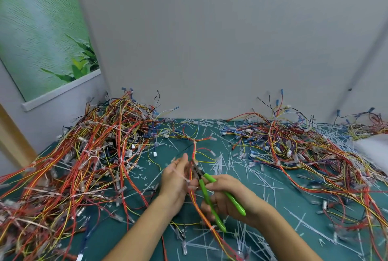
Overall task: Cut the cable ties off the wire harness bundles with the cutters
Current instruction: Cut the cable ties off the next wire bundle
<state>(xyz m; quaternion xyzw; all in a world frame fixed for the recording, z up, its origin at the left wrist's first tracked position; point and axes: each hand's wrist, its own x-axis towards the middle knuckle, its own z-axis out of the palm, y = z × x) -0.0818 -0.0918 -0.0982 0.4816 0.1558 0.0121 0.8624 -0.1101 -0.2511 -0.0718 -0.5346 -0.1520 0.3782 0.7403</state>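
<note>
Could not make out the jaws of the cutters (211, 178), blurred against the harness bundle (194, 197) between the hands, above the table (279, 204). Gripped the green handles, spread apart, in the right hand (228, 195). Set the left hand (176, 180) against the bundle, fingers fairly straight, palm side hidden; could not tell any grip. Lost the wire piles (94, 155) past the frame edges.

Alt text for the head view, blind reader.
A person's right hand grips green-handled metal cutters, their tip at a red, orange and yellow wire harness held by the left hand above a teal table. Tangled wire piles lie left and right, cut white plastic cable ties strewn between.
</note>
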